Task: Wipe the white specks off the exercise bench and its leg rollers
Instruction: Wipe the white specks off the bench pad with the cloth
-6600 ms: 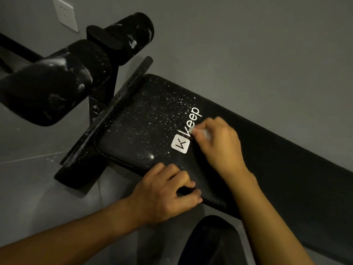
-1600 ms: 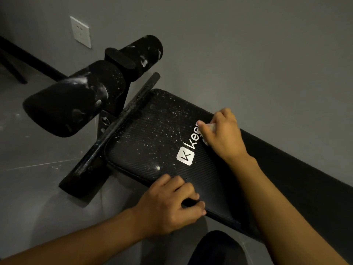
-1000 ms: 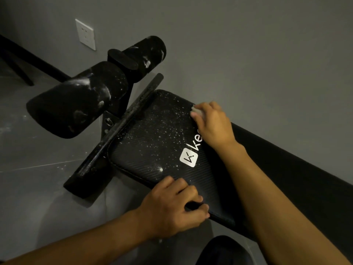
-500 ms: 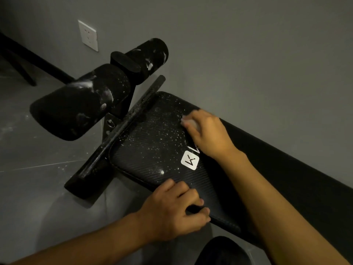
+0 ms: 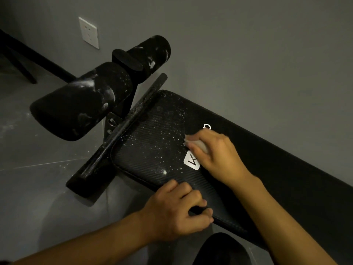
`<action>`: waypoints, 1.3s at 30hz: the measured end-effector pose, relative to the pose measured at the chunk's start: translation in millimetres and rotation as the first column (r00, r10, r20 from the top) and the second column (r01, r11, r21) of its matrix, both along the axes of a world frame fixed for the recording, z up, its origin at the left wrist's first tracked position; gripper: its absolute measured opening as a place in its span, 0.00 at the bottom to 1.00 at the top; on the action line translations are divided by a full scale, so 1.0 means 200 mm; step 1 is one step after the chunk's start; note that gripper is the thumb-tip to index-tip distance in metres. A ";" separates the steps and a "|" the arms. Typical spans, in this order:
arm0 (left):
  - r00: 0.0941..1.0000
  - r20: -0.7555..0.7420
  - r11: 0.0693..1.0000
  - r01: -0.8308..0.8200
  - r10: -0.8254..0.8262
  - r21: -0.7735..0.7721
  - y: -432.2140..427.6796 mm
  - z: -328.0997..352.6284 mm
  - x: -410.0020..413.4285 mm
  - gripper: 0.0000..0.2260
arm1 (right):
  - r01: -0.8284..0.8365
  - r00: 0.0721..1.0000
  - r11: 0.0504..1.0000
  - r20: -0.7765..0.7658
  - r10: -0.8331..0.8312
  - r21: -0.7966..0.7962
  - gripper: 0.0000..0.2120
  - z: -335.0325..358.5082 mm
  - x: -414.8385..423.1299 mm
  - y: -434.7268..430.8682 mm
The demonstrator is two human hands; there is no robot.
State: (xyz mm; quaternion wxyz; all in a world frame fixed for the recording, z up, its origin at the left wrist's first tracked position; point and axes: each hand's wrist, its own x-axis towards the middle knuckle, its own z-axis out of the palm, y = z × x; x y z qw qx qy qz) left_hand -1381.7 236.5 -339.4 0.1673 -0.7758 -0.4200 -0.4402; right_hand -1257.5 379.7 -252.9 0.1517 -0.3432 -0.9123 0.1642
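Observation:
The black exercise bench (image 5: 149, 150) runs from centre to lower right, its end scattered with white specks. Two black leg rollers, a near one (image 5: 76, 106) and a far one (image 5: 152, 52), stand at the upper left, smeared white. My right hand (image 5: 215, 153) presses a small white wipe (image 5: 198, 143) onto the pad beside the white logo (image 5: 192, 161), fingers curled round it. My left hand (image 5: 177, 209) grips the bench's near edge, thumb under the rim.
A black crossbar (image 5: 124, 127) lies between the rollers and the pad. A grey wall with a white socket (image 5: 88, 32) stands close behind the bench. Grey floor tiles (image 5: 28, 178) spread to the left. A dark rounded object (image 5: 221, 249) sits at the bottom edge.
My right hand has slid with the wipe from the pad's far edge down toward the logo. The letters beside the logo are now mostly covered. My left hand has kept its grip.

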 end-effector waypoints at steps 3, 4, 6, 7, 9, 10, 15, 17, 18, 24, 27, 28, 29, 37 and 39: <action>1.000 0.003 1.000 0.011 -0.011 -0.007 0.00 0.00 0.00 0.03 | 0.063 0.998 0.997 0.005 -0.063 0.055 0.11 -0.02 -0.01 0.08; 1.000 0.004 1.000 0.015 -0.015 -0.007 0.00 0.00 0.00 0.04 | 0.136 0.991 0.989 -0.004 -0.136 0.064 0.11 -0.02 -0.05 0.14; 1.000 0.004 1.000 0.017 -0.017 -0.006 -0.01 0.01 0.00 0.04 | 0.274 0.962 0.961 -0.002 -0.274 0.047 0.10 0.00 -0.13 0.25; 1.000 0.007 1.000 0.014 -0.014 -0.004 -0.01 0.01 0.01 0.04 | 0.294 0.956 0.955 -0.001 -0.294 0.047 0.11 -0.01 -0.16 0.26; 1.000 0.010 1.000 0.011 -0.011 -0.004 -0.01 0.01 0.01 0.03 | 0.207 0.978 0.978 -0.008 -0.207 0.022 0.13 -0.02 -0.16 0.18; 1.000 0.007 1.000 0.011 -0.011 -0.003 -0.01 0.01 0.01 0.04 | 0.134 0.991 0.991 -0.015 -0.134 0.004 0.14 -0.02 -0.13 0.10; 1.000 0.007 1.000 0.011 -0.011 -0.007 0.00 0.01 0.01 0.04 | 0.007 0.999 0.999 0.042 -0.009 0.043 0.12 0.00 0.02 -0.08; 1.000 0.015 1.000 0.010 -0.010 -0.012 0.00 0.02 0.01 0.04 | 0.130 0.990 0.987 0.039 -0.134 0.092 0.11 0.00 -0.04 0.05; 1.000 0.019 1.000 0.006 -0.006 -0.017 -0.01 0.02 0.02 0.04 | 0.216 0.975 0.971 0.029 -0.220 0.100 0.11 0.00 -0.07 0.12; 1.000 0.023 1.000 -0.005 0.005 -0.017 -0.01 0.02 0.02 0.05 | 0.148 0.989 0.989 -0.005 -0.148 0.021 0.13 -0.04 -0.11 0.01; 1.000 0.024 1.000 -0.001 0.001 -0.012 -0.01 0.02 0.01 0.04 | -0.032 0.999 0.999 0.009 0.032 0.001 0.14 -0.01 0.05 -0.19; 1.000 0.025 1.000 0.002 -0.002 -0.012 -0.01 0.02 0.01 0.04 | -0.059 0.998 0.998 0.033 0.059 0.012 0.14 0.00 0.09 -0.20; 1.000 0.025 1.000 0.006 -0.005 -0.012 -0.01 0.02 0.01 0.04 | -0.048 0.997 0.998 0.059 0.046 0.034 0.13 0.01 0.11 -0.16; 0.999 0.037 1.000 0.002 -0.003 0.008 -0.01 0.01 0.02 0.04 | 0.141 0.990 0.990 0.008 -0.142 0.014 0.11 -0.02 0.08 -0.07; 0.999 0.039 1.000 0.010 -0.011 0.015 0.00 0.01 0.02 0.03 | 0.007 1.000 1.000 0.022 -0.006 -0.012 0.11 -0.01 0.15 -0.26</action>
